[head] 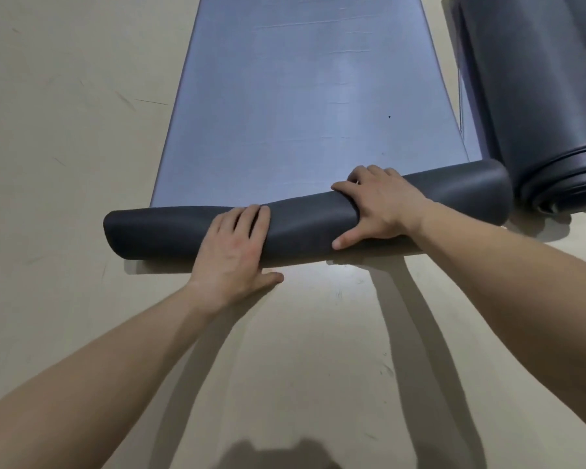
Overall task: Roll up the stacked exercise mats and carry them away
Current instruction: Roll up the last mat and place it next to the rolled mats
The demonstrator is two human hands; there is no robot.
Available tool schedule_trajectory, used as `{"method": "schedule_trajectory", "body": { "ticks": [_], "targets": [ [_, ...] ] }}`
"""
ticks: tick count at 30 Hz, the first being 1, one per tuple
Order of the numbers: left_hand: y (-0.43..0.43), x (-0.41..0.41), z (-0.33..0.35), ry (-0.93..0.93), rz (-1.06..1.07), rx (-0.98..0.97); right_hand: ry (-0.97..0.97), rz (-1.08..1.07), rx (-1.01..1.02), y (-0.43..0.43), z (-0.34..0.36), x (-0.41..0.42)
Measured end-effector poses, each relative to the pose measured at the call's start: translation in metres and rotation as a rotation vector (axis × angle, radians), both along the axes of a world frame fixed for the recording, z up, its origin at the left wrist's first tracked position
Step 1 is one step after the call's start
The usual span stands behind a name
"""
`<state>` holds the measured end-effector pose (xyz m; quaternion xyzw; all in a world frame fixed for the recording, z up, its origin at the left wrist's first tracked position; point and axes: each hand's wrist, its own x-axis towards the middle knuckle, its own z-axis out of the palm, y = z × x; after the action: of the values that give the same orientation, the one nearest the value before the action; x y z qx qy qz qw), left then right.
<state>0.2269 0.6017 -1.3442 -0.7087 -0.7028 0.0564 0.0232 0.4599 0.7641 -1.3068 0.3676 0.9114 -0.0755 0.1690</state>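
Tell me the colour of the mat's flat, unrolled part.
Pale blue-grey flat unrolled mat surface, slightly glossy; the rolled part is dark grey. Head view.

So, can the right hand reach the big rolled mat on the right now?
Probably yes: the big rolled mat lies just past the end of the roll that the right hand grips, with nothing between.

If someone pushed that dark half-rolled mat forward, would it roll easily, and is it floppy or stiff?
Probably soft and bendy: the half-rolled mat dents under the right hand and looks flatter toward its left end. It should roll forward readily, being round with its flat part lying ahead. Released, it may loosen, since the left hand presses it too.
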Motion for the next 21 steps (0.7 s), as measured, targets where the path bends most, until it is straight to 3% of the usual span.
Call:
{"method": "schedule_trajectory", "body": {
  "ticks": [3, 7, 15, 21],
  "targets": [
    [0.013, -0.014, 0.003, -0.1, -0.054, -0.028, 0.088, -0.038, 0.284, -0.024, -0.008, 0.019],
    [0.036, -0.029, 0.014, -0.221, -0.09, -0.13, 0.036, -0.021, 0.379, -0.04, -0.014, 0.045],
    [0.044, -0.026, 0.019, -0.067, 0.045, -0.102, -0.066, -0.143, -0.026, 0.012, 0.029, 0.01],
    [0.044, -0.037, 0.048, -0.164, -0.021, -0.397, -0.095, -0.226, -0.263, -0.013, 0.044, 0.015]
  ]
}}
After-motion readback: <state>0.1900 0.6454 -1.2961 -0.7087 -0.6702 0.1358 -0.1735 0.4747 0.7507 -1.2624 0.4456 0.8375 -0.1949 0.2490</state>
